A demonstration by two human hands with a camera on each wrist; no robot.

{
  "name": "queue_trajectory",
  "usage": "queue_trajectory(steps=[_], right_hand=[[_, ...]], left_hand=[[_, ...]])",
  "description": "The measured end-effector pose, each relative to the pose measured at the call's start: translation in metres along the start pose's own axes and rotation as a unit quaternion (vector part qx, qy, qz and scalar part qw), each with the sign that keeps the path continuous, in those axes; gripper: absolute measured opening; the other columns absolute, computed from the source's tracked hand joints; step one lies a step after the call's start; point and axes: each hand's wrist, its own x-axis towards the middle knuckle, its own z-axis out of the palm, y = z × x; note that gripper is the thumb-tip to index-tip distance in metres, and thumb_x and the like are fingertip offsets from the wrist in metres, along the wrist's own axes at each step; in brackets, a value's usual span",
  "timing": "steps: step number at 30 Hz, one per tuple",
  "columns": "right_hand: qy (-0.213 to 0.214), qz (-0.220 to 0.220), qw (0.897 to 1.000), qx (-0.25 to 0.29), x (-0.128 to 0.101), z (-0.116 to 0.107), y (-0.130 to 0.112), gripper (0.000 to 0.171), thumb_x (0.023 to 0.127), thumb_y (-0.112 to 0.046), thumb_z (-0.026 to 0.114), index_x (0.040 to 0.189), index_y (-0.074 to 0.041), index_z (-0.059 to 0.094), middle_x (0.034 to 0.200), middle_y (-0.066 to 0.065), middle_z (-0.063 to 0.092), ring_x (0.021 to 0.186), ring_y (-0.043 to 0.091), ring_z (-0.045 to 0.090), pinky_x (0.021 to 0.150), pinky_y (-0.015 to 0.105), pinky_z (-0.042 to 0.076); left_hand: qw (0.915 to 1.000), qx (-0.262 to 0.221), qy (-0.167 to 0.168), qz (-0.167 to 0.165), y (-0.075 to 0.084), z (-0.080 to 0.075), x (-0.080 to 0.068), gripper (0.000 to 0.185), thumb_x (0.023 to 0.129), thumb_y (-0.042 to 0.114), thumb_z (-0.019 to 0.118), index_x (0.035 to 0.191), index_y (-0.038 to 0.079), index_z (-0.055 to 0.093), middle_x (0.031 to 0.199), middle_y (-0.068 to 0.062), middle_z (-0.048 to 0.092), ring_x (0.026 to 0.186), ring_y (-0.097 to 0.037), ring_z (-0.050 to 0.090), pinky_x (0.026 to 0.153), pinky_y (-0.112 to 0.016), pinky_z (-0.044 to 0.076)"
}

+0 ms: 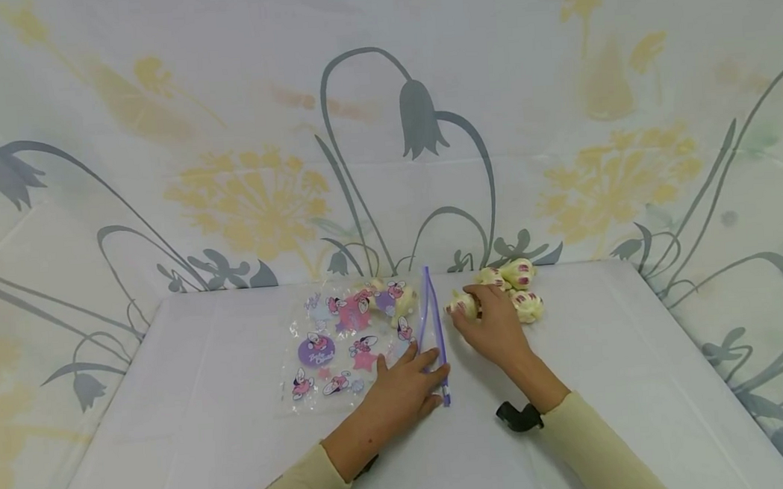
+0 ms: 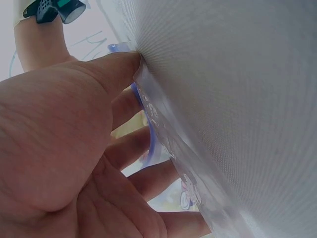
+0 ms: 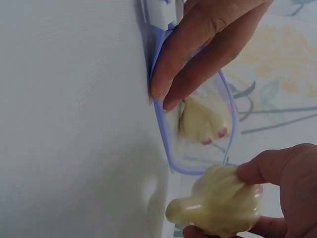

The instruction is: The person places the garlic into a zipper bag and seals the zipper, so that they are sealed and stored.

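Observation:
A clear zip bag printed with cartoon figures lies flat on the table, its purple zip edge gaping to the right. My left hand is spread over the bag's near right corner; its straight fingers press the lower zip edge down, as the right wrist view shows. Inside the bag, near the mouth, sits a pale yellow garlic bulb with pinkish marks. Just outside the mouth, my right hand grips another garlic bulb between thumb and fingers, its stem pointing toward the table.
Three more garlic bulbs are clustered behind and right of my right hand. A white cloth covers the table. Flower-patterned fabric rises along its back and both sides. A white slider sits at the zip's near end.

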Motion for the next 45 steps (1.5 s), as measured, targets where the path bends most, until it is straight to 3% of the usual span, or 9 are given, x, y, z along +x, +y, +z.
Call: queue_trajectory(steps=[5,16,23,36,45], right_hand=[[-0.02,0.015,0.999,0.026,0.005,0.007,-0.001,0.046,0.094,-0.021,0.078,0.13,0.006,0.067,0.123,0.023,0.067,0.105,0.035,0.068,0.084,0.047,0.062],[-0.046,0.038,0.996,0.063,0.011,0.024,-0.003,0.05,0.098,-0.022,0.078,0.135,0.007,0.064,0.124,0.024,0.071,0.11,0.037,0.072,0.091,0.047,0.062],[-0.057,0.021,0.995,0.075,0.013,0.029,-0.004,0.046,0.099,-0.011,0.07,0.137,0.014,0.061,0.126,0.028,0.068,0.117,0.04,0.068,0.095,0.048,0.06],[-0.028,0.003,0.996,0.082,0.015,0.049,-0.007,0.039,0.094,-0.005,0.077,0.13,0.007,0.068,0.113,0.021,0.068,0.098,0.033,0.073,0.086,0.044,0.062],[-0.022,0.034,0.993,0.109,0.027,0.061,-0.008,0.037,0.095,-0.006,0.076,0.13,0.003,0.072,0.115,0.018,0.074,0.101,0.03,0.076,0.088,0.042,0.062]], left_hand=[[1.0,0.0,-0.002,-0.001,-0.001,0.0,0.0,0.05,0.101,0.041,0.071,0.15,0.03,0.063,0.16,0.001,0.053,0.15,-0.036,0.046,0.1,-0.075,0.048],[1.0,-0.001,0.003,0.005,0.001,-0.001,-0.001,0.049,0.1,0.04,0.073,0.148,0.029,0.065,0.158,0.001,0.055,0.149,-0.036,0.048,0.098,-0.075,0.049],[1.0,0.0,0.002,0.005,0.001,0.0,-0.001,0.05,0.1,0.041,0.073,0.148,0.03,0.065,0.159,0.001,0.054,0.148,-0.037,0.049,0.098,-0.076,0.049],[0.9997,0.021,0.006,0.009,0.001,-0.002,-0.003,0.048,0.101,0.041,0.073,0.147,0.031,0.066,0.158,0.003,0.053,0.148,-0.035,0.049,0.096,-0.074,0.051],[0.9999,0.011,0.003,0.01,0.001,-0.004,-0.001,0.048,0.101,0.039,0.073,0.148,0.029,0.065,0.161,0.002,0.051,0.151,-0.036,0.045,0.097,-0.076,0.049]])
